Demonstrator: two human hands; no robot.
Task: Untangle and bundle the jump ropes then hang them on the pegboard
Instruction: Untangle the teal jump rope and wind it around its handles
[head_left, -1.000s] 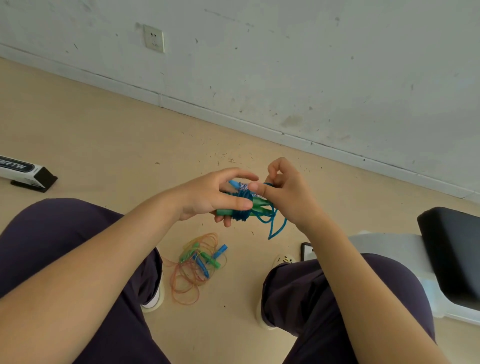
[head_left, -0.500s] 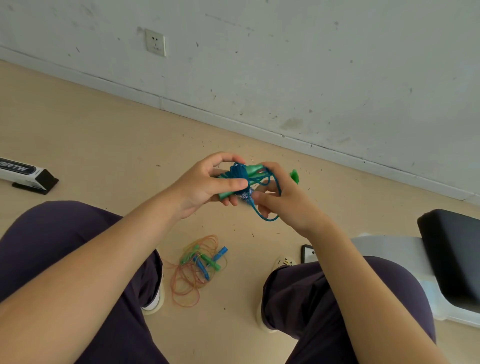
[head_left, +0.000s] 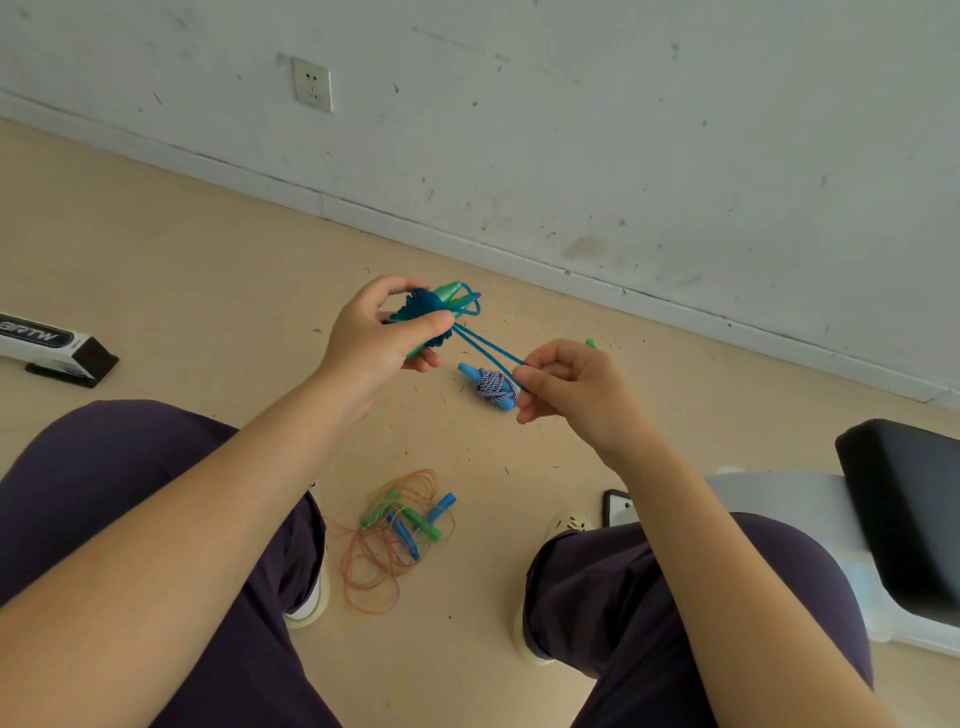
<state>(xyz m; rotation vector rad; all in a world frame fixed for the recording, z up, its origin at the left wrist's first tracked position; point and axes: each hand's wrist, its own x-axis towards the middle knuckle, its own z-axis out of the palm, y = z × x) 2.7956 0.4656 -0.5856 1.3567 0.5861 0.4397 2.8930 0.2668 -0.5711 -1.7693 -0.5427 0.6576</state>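
My left hand grips a bundled blue jump rope wound around its green handles, held above the floor. A double strand of that blue cord runs taut down to my right hand, which pinches it. The same right hand also holds a second bundle, a blue handle wrapped in blue-and-white cord. A green handle tip shows behind my right hand's knuckles. On the floor between my knees lies a tangled pile of orange rope with green and blue handles. No pegboard is in view.
I sit with both knees at the sides of the view. A white box with a black end lies on the floor at left. A black-cushioned seat stands at right. A phone lies near my right shoe. The wall is close ahead.
My hands have drawn apart. The right hand moved right and down, pulling a loop of blue cord out of the bundle, and the blue-and-white bundle now hangs from it.
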